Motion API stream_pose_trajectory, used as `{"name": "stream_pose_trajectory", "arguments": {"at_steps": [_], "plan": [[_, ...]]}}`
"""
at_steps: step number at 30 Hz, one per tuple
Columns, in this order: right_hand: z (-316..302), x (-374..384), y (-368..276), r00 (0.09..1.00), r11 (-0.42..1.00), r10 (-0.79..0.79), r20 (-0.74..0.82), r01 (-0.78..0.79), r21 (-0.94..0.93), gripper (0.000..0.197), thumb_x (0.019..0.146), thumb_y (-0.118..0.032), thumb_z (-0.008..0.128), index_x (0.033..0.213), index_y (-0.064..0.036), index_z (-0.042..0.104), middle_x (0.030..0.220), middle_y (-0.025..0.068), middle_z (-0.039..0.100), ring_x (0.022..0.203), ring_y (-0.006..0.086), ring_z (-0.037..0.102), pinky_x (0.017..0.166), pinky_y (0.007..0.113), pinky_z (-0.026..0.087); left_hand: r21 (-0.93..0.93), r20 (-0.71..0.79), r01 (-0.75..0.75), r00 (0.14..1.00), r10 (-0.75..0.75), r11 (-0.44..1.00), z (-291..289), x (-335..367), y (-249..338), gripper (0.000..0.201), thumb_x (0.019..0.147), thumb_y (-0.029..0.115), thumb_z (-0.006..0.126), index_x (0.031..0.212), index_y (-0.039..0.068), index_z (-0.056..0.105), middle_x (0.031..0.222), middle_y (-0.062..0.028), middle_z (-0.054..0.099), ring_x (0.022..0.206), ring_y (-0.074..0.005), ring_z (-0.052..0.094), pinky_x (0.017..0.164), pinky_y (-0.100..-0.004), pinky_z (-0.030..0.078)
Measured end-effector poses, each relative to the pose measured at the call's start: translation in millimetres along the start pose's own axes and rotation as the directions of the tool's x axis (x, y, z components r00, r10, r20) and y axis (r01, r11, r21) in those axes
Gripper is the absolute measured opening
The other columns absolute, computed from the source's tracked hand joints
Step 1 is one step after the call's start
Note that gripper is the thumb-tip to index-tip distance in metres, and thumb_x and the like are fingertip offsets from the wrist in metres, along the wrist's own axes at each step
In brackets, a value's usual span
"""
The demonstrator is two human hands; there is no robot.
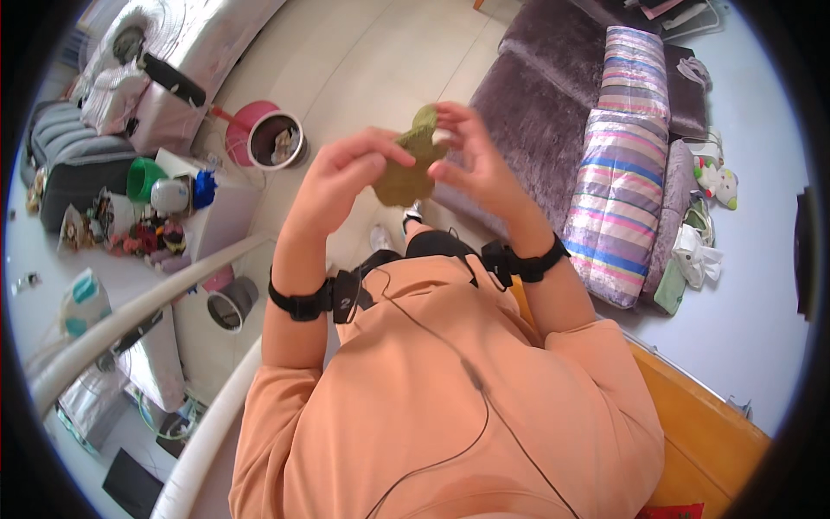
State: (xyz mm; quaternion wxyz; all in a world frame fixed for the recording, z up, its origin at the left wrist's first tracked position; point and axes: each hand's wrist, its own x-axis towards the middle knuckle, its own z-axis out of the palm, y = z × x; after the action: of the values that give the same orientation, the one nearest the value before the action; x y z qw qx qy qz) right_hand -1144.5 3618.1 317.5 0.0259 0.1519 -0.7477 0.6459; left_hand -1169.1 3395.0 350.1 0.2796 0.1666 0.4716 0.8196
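An olive-green, soft-looking piece of cloth (404,183) with a rounded lower edge hangs in front of me between my hands. My left hand (350,169) pinches its left side, thumb and fingers pressed together on it. My right hand (471,156) grips the upper right part, where a narrower bit of the cloth sticks up past the fingers. A small white patch shows between the right fingers; I cannot make out what it is. Black bands sit on both my forearms.
To the right stands a purple sofa (536,121) with striped cushions (618,190). A pink bin (251,130) and a grey bin (232,304) stand on the tiled floor at the left. White rails (143,320) cross the lower left, near a cluttered table. A thin cable runs down my shirt.
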Motion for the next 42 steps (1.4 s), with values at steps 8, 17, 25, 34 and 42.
{"name": "stream_pose_trajectory", "arguments": {"at_steps": [8, 17, 25, 34, 42], "plan": [[-45, 91, 49, 0.939, 0.888, 0.316, 0.134, -0.342, 0.306, 0.019, 0.085, -0.009, 0.072, 0.098, -0.0059, 0.058, 0.087, 0.0013, 0.064, 0.085, 0.0105, 0.060, 0.078, 0.028, 0.050, 0.658, -0.175, 0.003, 0.973, 0.149, 0.753, -29, 103, 18, 0.026, 0.087, -0.008, 0.058, 0.111, 0.000, 0.060, 0.094, -0.0039, 0.063, 0.084, -0.0095, 0.061, 0.071, -0.0228, 0.050], [-98, 88, 49, 0.913, 0.927, 0.248, -0.326, -0.125, 0.355, 0.024, 0.096, -0.023, 0.060, 0.109, -0.0075, 0.047, 0.092, 0.0030, 0.058, 0.089, 0.0107, 0.054, 0.077, 0.028, 0.045, 0.617, -0.014, 0.195, 0.971, -0.238, 0.762, -37, 251, 1, 0.016, 0.093, 0.009, 0.062, 0.107, 0.002, 0.057, 0.092, -0.0035, 0.063, 0.080, -0.0071, 0.057, 0.073, -0.0202, 0.045], [-40, -39, 41, 0.179, 0.875, 0.444, -0.878, -0.300, 0.381, 0.032, 0.095, -0.030, 0.060, 0.117, -0.0101, 0.048, 0.098, 0.0038, 0.060, 0.093, 0.0121, 0.056, 0.078, 0.028, 0.046, 0.706, 0.506, 0.186, 0.543, -0.670, 0.683, 33, 316, -90, 0.013, 0.098, 0.013, 0.052, 0.108, 0.005, 0.056, 0.080, -0.0010, 0.058, 0.053, -0.0042, 0.044, 0.042, -0.0191, 0.031], [98, -211, -30, -0.675, 0.971, 0.238, -0.698, 0.160, 0.177, 0.035, 0.086, -0.012, 0.072, 0.114, -0.0082, 0.051, 0.104, 0.0041, 0.060, 0.094, 0.0142, 0.059, 0.075, 0.028, 0.053, 0.769, 0.631, 0.027, 0.125, -0.766, 0.638, 128, 223, -164, 0.030, 0.100, 0.028, 0.051, 0.087, 0.006, 0.066, 0.053, 0.0063, 0.040, 0.044, -0.0030, 0.034, 0.040, -0.0208, 0.024], [143, -295, -51, -0.718, 0.992, 0.076, -0.692, -0.019, 0.128, 0.027, 0.092, -0.014, 0.065, 0.112, -0.0086, 0.049, 0.103, 0.0021, 0.056, 0.095, 0.0112, 0.053, 0.083, 0.027, 0.046, 0.717, 0.690, 0.054, -0.197, -0.696, 0.695, 229, 84, -221, 0.023, 0.101, 0.020, 0.049, 0.113, 0.005, 0.061, 0.074, 0.0008, 0.056, 0.056, -0.0051, 0.045, 0.050, -0.0208, 0.035]]}}
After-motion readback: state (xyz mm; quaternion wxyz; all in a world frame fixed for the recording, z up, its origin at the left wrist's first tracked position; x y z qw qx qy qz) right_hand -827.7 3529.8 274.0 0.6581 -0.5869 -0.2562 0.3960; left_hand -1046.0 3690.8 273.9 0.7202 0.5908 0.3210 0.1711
